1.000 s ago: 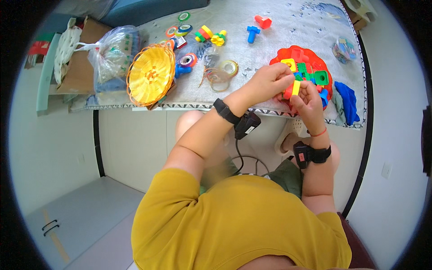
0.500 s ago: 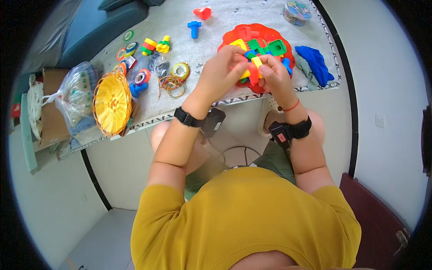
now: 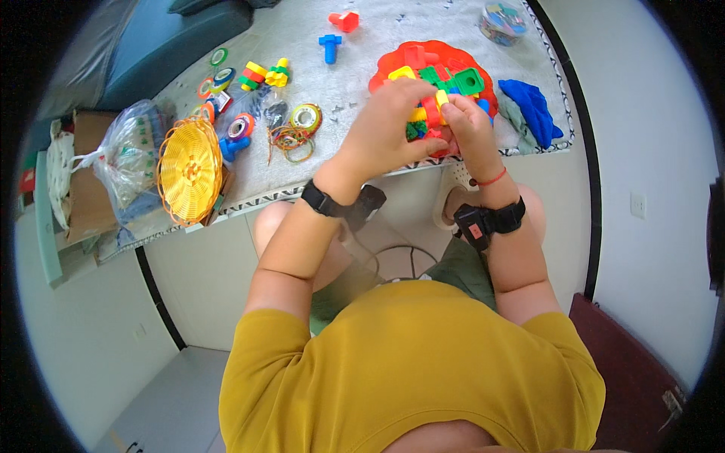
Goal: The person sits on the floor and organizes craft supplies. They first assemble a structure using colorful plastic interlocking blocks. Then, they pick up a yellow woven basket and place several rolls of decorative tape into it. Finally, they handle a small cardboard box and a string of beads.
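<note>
A: Start with the biggest thing.

B: The pale table cover (image 3: 359, 83), stretching beyond both hands. Next is the scalloped red tray (image 3: 387, 62), just past and partly behind the fingers, heaped with coloured plastic pieces (image 3: 468, 81). Then the woven yellow basket (image 3: 189, 170), well to the left of the left hand (image 3: 381, 124).

A: What's that hand doing?

B: It's blurred, thumb and fingers spread wide. Half a second ago they were gathered in close at the work; now they've opened away from it.

A: And the right hand (image 3: 476, 128)?

B: Smaller in view, and pinching between thumb and finger, much as it was.

A: Anything smaller?

B: A blue bolt (image 3: 330, 50) lies on the cover, well beyond the left hand. Smallest is the yellow piece (image 3: 442, 98) at the right hand's fingertips, above the tray's near part. Whether the red part below is joined to it, I can't tell.

A: So what does the change mean?

B: My reading: the right hand alone is steadying the piece, leaving the left free.
</note>
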